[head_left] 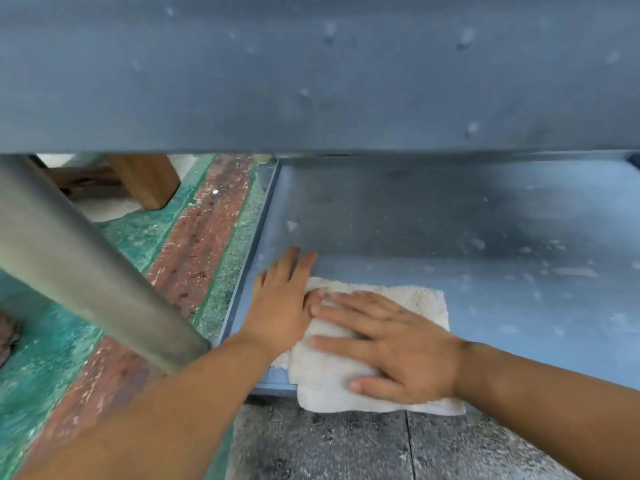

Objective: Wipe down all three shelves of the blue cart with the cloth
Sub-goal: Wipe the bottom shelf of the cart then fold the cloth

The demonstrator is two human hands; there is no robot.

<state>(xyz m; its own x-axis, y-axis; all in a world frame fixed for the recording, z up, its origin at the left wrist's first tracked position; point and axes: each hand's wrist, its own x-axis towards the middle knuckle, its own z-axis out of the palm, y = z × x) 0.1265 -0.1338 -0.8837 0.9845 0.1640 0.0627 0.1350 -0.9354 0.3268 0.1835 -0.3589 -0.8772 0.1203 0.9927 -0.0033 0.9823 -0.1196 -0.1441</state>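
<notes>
A blue cart shelf (433,220), low down and speckled with pale spots, fills the middle and right of the head view. Another blue shelf (311,71) of the cart spans the top of the view above it. A white cloth (408,299) lies at the lower shelf's front left corner and hangs over the front edge. My right hand (391,344) lies flat on the cloth, fingers spread and pointing left. My left hand (280,299) rests flat with its fingers on the bare shelf and its inner edge touching the cloth.
A grey metal cart leg (76,258) slants across the left. Beyond it, the floor (194,244) is painted green and red, with a wooden furniture leg (149,178) standing at the back. Dark grey paving (346,445) lies under the shelf's front edge.
</notes>
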